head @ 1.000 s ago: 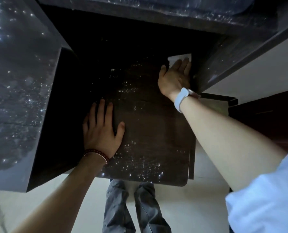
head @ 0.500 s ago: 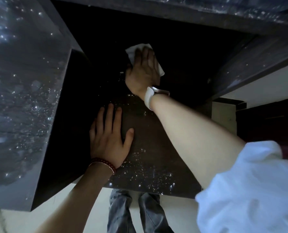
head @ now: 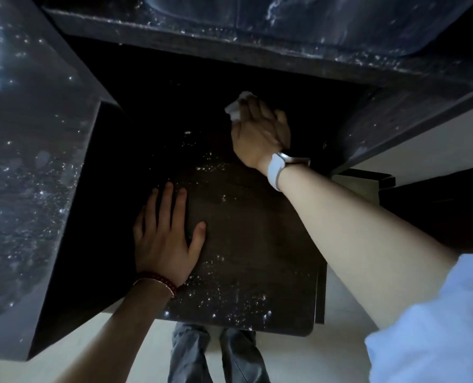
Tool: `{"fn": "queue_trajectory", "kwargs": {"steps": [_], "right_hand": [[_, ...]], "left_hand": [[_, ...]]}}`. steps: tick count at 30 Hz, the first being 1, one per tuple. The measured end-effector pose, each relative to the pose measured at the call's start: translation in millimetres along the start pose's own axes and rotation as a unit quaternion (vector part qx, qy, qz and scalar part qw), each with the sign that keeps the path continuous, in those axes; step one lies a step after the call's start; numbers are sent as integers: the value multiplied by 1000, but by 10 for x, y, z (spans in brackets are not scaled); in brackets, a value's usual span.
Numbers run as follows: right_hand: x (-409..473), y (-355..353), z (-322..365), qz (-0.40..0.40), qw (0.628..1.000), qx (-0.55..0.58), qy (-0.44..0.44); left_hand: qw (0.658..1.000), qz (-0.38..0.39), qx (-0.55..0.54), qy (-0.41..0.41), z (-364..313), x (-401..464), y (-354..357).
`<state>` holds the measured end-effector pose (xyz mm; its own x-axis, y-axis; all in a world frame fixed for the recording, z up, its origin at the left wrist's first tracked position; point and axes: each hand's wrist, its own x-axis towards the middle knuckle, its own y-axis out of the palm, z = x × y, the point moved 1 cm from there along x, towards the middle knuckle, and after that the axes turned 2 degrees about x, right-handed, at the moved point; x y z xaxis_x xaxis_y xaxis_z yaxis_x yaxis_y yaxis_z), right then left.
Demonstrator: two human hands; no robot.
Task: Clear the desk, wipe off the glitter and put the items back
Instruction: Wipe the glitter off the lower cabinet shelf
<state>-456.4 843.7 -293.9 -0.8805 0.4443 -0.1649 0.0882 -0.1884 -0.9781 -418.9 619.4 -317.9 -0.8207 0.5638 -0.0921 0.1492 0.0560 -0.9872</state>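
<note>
The right hand [head: 260,134] is sitting just right of centre in the upper half of the frame, pressing a white wipe [head: 236,106] onto the dark shelf [head: 257,239]. Only a crumpled bit of the wipe sticks out at the fingertips, up and to the left of the hand. The fingers look curled over it, so it's gripping the wipe rather than lying flat on it. Half a second ago that hand was further left, near the middle top, with its fingers spread flat over the wipe. A second ago it was over by the right wall, so it has gone left and come back right again.

The left hand [head: 166,239] hasn't really budged. It's flat on the shelf at lower left of centre, fingers straight and a bit spread, thumb out to the right, holding nothing.

Glitter [head: 230,299] is thickest along the near edge of the shelf at the bottom middle. A thinner trail [head: 207,167] runs up towards the right hand, and it looks about the same as before. The desk top [head: 22,161] on the left is speckled with glitter too.

A white watch [head: 276,170] is on the right wrist and a red bead bracelet [head: 158,280] on the left.
</note>
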Motion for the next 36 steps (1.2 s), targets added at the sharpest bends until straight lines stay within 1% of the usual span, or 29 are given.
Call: {"fn": "queue_trajectory", "kwargs": {"steps": [2,4,5,7,12,15,18,20,23,27,29,31,32,34,36], "right_hand": [[-109,-21,-131,2,998,-29,56],[-194,-38,-302,8,990,-31,139],[-213,-52,-367,10,985,-35,166],[-206,-46,-409,8,982,-32,186],[-234,47,-333,-22,976,56,211],[-264,129,-262,-27,980,114,159],[-62,146,45,-31,990,126,61],[75,137,274,-28,991,133,16],[129,158,418,-36,990,133,9],[124,156,345,-44,991,129,-8],[126,134,351,-29,991,129,-24],[157,142,426,-7,989,133,-61],[193,152,481,-7,987,137,-79],[281,142,610,-20,984,156,-84],[374,131,716,4,984,159,-86]], "left_hand": [[1000,3,-12,-8,1,-2,-8],[1000,6,-12,-8,4,-8,-6],[1000,7,-9,-7,5,-6,-3],[1000,6,-6,-5,16,-9,-1],[1000,2,-10,0,27,-13,3],[1000,0,-7,1,19,-9,13],[1000,-5,1,5,30,-14,18],[1000,-6,5,6,29,-9,18],[1000,-6,4,4,33,-11,22],[1000,-9,4,3,18,-11,22],[1000,-10,4,3,13,-7,18],[1000,-7,7,2,20,-5,14],[1000,-7,8,0,23,-5,11],[1000,-6,7,1,28,-5,5],[1000,-4,7,-2,28,-6,2]]}}
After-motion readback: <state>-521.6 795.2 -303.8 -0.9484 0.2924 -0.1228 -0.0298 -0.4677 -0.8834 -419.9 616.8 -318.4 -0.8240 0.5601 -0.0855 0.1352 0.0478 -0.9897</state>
